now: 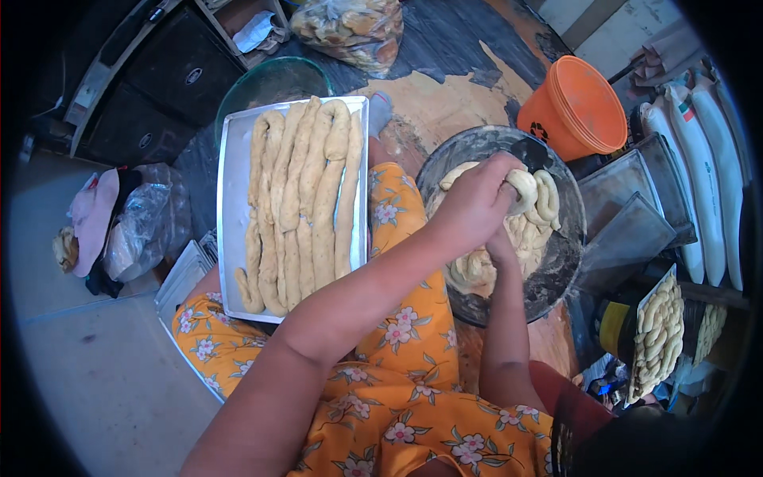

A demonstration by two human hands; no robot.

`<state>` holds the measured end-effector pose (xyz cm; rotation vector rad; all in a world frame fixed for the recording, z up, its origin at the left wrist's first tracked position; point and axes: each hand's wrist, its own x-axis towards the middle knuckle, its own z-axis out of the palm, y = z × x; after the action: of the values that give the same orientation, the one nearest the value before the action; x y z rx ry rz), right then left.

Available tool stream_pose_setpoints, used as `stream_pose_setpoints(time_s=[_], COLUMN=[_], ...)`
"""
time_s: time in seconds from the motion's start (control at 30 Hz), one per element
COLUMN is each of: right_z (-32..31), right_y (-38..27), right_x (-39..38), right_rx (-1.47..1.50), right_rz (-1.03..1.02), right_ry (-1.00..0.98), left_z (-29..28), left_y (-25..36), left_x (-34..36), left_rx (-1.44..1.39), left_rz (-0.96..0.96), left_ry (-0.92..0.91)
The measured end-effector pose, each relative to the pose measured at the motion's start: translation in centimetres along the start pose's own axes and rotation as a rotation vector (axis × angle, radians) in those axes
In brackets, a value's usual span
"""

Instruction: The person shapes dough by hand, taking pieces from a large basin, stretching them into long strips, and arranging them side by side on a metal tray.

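Left fingers (pixel 502 164) curled around a dough strand (pixel 522 189), its bend protruding rightward, right hand (pixel 500 243) below, grip unclear

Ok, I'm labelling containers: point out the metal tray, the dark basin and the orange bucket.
Metal tray (pixel 238 176), head view: bare floor near its left edge.
Dark basin (pixel 569 245), head view: inner wall, right side.
Orange bucket (pixel 544 105), head view: outer side wall.

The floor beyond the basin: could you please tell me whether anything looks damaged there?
Yes, the dark floor covering looks torn: its ragged edge bares a tan patch between the tray and the orange bucket.
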<state>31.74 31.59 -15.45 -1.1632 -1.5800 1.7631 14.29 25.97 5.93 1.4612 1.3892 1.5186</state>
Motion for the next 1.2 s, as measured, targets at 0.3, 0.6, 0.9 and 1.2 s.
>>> stream_pose_setpoints(time_s=[0.3, 0.6, 0.9, 1.2], right_z=[-2.4, -8.7, -8.3, -7.0], right_y=[0.8, 12.9, 12.6, 15.5], right_x=[1.8, -4.8, -0.7, -6.4], right_rx=[0.100, 0.985, 1.407, 0.037], right_rz=[0.253, 0.438, 0.369, 0.406], right_ry=[-0.135, 0.671, 0.805, 0.700], left_z=[-4.9, -2.0, -4.7, -5.7], left_y=[0.7, -0.2, 7.1, 9.2], left_x=[-0.1, -4.6, -5.2, -5.0], left_rx=[-0.121, -0.229, -0.221, -0.350], left_rz=[-0.180, -0.186, 0.069, 0.029], left_ry=[0.159, 0.022, 0.010, 0.086])
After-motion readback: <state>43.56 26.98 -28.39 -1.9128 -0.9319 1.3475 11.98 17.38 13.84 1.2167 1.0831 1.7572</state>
